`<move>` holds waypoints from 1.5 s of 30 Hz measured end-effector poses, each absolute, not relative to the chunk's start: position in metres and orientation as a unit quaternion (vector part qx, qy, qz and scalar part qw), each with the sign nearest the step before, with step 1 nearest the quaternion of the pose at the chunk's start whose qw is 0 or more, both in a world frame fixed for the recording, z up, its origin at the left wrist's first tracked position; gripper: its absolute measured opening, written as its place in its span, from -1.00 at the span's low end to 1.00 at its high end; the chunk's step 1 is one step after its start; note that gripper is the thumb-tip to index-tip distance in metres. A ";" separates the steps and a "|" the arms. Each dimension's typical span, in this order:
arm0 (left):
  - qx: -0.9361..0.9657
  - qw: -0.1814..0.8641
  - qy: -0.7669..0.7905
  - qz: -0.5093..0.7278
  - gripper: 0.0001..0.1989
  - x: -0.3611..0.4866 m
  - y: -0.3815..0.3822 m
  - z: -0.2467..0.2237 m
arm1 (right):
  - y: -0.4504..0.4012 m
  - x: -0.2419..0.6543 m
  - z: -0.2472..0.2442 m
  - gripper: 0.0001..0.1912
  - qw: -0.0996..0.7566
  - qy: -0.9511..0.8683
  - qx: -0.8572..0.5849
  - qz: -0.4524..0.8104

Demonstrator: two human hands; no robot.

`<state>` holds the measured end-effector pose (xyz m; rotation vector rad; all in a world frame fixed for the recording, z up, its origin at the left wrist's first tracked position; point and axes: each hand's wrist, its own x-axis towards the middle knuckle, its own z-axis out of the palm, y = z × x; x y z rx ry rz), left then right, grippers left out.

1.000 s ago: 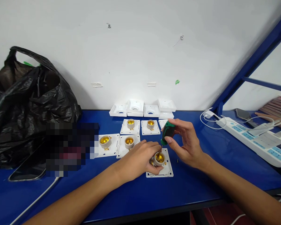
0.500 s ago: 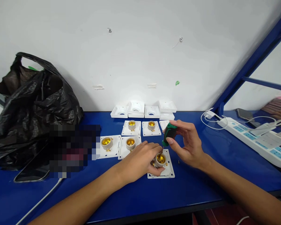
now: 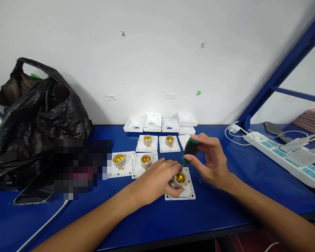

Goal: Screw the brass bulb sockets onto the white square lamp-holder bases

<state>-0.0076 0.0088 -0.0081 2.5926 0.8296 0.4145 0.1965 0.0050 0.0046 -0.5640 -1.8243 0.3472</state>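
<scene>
My left hand point(image 3: 161, 180) is closed around a lamp socket point(image 3: 179, 179), a pale ring with a brass-coloured threaded inside, on a square white base plate point(image 3: 189, 191). A short screwdriver with a green and black handle point(image 3: 191, 147) is gripped by the fingertips of my right hand point(image 3: 212, 162). Its shaft slants down into the socket, and the tip is hard to make out. On the table just right of the plate lies a small screw point(image 3: 200, 181). Several similar sockets on white plates, such as one lamp socket point(image 3: 146, 161), sit behind my left hand.
White square covers point(image 3: 170, 125) line the wall at the back. A black plastic bag point(image 3: 42, 115) and a phone point(image 3: 34, 196) with a white cable occupy the left. On the right lie a power strip point(image 3: 286, 155) with cords and another phone point(image 3: 275, 128), beside a blue frame post point(image 3: 283, 66).
The screwdriver handle has turned slightly in my right hand, its tip staying in the socket. My left hand keeps its hold on the socket.
</scene>
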 end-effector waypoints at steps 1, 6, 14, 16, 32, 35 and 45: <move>0.924 0.192 0.294 0.150 -0.71 -0.008 0.009 -0.009 | 0.005 0.196 0.005 -0.31 0.569 -0.773 -0.238 0.149; 0.926 0.182 0.294 0.153 -0.72 -0.007 0.009 -0.010 | 0.004 0.198 0.009 -0.31 0.545 -0.789 -0.237 0.154; 0.928 0.183 0.288 0.149 -0.75 -0.007 0.008 -0.008 | 0.002 0.197 0.014 -0.32 0.565 -0.778 -0.216 0.169; 0.927 0.183 0.293 0.145 -0.74 -0.006 0.008 -0.008 | 0.002 0.197 0.014 -0.31 0.557 -0.784 -0.217 0.167; 0.929 0.178 0.293 0.142 -0.73 -0.007 0.008 -0.008 | -0.001 0.198 0.012 -0.32 0.494 -0.812 -0.266 0.161; 0.929 0.179 0.292 0.139 -0.72 -0.007 0.008 -0.007 | 0.001 0.197 0.011 -0.34 0.530 -0.793 -0.260 0.146; 0.926 0.188 0.300 0.131 -0.71 -0.007 0.008 -0.006 | 0.000 0.200 0.013 -0.37 0.507 -0.812 -0.246 0.151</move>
